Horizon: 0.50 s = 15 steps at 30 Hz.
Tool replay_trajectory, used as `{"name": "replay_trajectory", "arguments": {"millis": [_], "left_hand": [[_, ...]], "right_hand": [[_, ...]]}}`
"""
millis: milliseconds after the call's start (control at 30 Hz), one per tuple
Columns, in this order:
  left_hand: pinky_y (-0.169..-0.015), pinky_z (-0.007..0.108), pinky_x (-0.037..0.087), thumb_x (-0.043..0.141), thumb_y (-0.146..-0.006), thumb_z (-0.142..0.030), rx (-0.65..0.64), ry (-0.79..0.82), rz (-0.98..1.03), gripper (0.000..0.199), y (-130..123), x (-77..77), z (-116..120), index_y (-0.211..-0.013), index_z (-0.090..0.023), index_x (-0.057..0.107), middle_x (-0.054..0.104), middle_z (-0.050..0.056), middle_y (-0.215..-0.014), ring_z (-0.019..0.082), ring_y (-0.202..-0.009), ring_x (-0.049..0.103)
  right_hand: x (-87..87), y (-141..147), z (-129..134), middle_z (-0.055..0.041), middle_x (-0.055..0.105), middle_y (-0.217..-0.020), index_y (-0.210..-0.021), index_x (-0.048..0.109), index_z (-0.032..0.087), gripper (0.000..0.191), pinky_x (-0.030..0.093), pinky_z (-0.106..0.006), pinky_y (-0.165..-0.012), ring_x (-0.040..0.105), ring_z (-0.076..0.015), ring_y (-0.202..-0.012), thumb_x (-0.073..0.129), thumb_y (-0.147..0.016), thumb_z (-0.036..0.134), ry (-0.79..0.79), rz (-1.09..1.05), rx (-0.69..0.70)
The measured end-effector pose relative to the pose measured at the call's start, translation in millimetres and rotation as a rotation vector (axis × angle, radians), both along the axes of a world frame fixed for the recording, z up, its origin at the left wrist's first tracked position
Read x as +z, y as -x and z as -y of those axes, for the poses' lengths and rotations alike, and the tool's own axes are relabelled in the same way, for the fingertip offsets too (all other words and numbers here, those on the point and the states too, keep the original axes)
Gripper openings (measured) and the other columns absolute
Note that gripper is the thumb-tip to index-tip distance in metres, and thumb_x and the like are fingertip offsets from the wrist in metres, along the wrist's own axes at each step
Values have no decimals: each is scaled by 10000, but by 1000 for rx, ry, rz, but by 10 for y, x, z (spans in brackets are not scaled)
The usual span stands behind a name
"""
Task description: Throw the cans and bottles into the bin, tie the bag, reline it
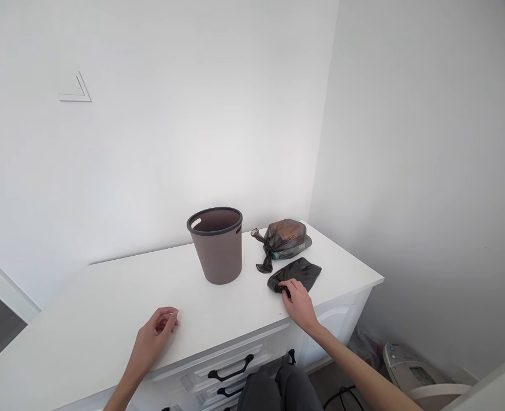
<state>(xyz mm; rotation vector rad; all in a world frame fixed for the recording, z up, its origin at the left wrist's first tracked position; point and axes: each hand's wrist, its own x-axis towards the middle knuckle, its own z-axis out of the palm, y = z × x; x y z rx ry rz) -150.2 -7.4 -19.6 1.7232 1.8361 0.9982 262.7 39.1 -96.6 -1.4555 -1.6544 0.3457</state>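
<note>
So the right hand (298, 303) has its thumb and fingers pinched on the near left edge of a flattened black plastic bag (304, 273), which is lying on the white bench (119, 302) close to the front edge. Left hand (152, 337) is free, fingers loosely curled in, down at the bench's front edge well left of the bag.

Between the two hands and further back there's a mauve-brown trash bin (218, 257), upright, dark rim, cutout handles up top. Right of that, just behind the flat bag, sits a stuffed, knotted bag (287, 235), see-through enough to spot something brown and a teal cap (276, 256) in there.

Below, the bench front has black drawer handles (230, 370), with dark grey trousers (273, 393) in front. Some beige appliance (408, 368) is down at the lower right, can't tell what kind.
</note>
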Motion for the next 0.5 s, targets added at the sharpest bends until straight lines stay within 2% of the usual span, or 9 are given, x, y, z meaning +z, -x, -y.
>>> {"name": "replay_trajectory", "arguments": {"millis": [67,133,167,233,300,367,433,500], "left_hand": [[-818,371,534,532,-869,-717,-18,9,-16,513,-25,1,38,-1007,-246,682,769,48,-893,243,-844,698],[-797,367,540,520,-873,-716,-43,9,-29,509,-116,26,105,-1003,-253,690,773,52,-933,241,-839,691],[-769,358,543,514,-877,-715,-60,3,-32,508,-194,55,150,-1009,-257,691,771,56,-964,239,-837,686],[-701,330,541,510,-891,-706,-105,-19,-25,506,-415,158,252,-1067,-264,685,752,74,-1077,246,-888,677],[-648,302,534,513,-915,-679,-167,-42,-2,512,-696,326,348,-1201,-276,650,693,101,-1260,269,-1025,661],[-670,294,549,498,-948,-642,-237,-44,40,542,-992,546,408,-1364,-300,560,596,111,-1435,282,-1170,623],[-820,319,563,454,-986,-609,-336,-46,96,564,-1259,779,428,-1455,-297,475,581,118,-1459,271,-1247,594],[-918,341,539,448,-996,-597,-423,-26,135,553,-1472,982,422,-1444,-273,483,655,113,-1349,255,-1202,619]], "right_hand": [[126,21,34,-106,730,-1070,-1059,719,220,303,520,-431,-915,665,-285,-1037,444,-939,259,42,-73,63],[340,48,82,-71,755,-1036,-1077,727,228,295,548,-385,-854,695,-254,-979,480,-950,327,112,-202,194],[479,64,114,-55,760,-1025,-1092,728,230,291,550,-364,-835,701,-238,-956,514,-951,369,166,-321,290],[799,97,192,-46,757,-1025,-1108,727,222,302,532,-340,-840,694,-222,-948,620,-922,434,318,-697,520],[1126,130,272,-37,749,-1002,-1058,731,221,312,512,-318,-834,682,-211,-927,751,-841,444,399,-982,632],[1408,160,335,-22,742,-968,-1015,730,231,316,497,-298,-806,671,-201,-905,817,-787,432,424,-1102,662],[1617,189,372,-9,735,-958,-993,726,242,302,485,-282,-782,660,-191,-898,834,-775,420,423,-1149,676],[1751,217,379,-4,732,-965,-988,721,246,292,476,-270,-761,650,-183,-892,835,-779,416,406,-1180,681]]}}
